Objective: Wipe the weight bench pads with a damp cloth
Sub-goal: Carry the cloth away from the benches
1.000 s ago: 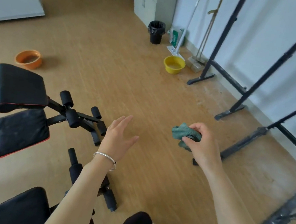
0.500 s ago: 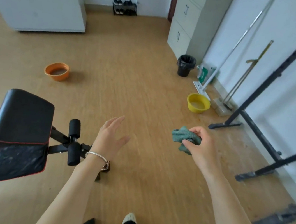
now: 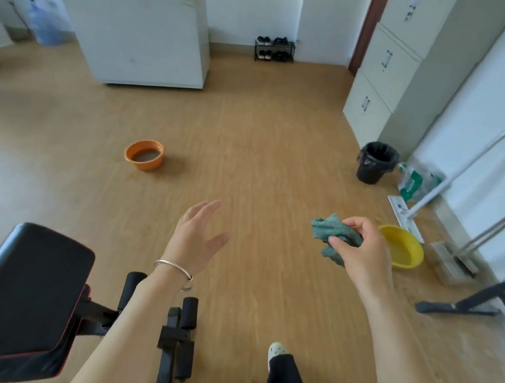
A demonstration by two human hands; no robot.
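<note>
The black padded weight bench pad with red piping [image 3: 22, 296] sits low and to the left of your left hand [image 3: 193, 241], and neither hand touches it. That left hand is open, fingers spread and relaxed, holding nothing. Your right hand [image 3: 361, 254] pinches the crumpled green cloth [image 3: 332, 234] between thumb and fingertips, in the air and well apart from the pad. The round yellow plastic basin [image 3: 404, 248] lies on the floor just beyond that hand.

You seem to be heading off to wet the cloth. Dip it whole, wring it until it stops dripping, then spread it flat over your palm before you go back to the pad.

Compared with a second ago, the view has lifted. The yellow basin now shows right beside your right hand, fewer pads remain in sight, and your grip on the cloth is unchanged.
</note>
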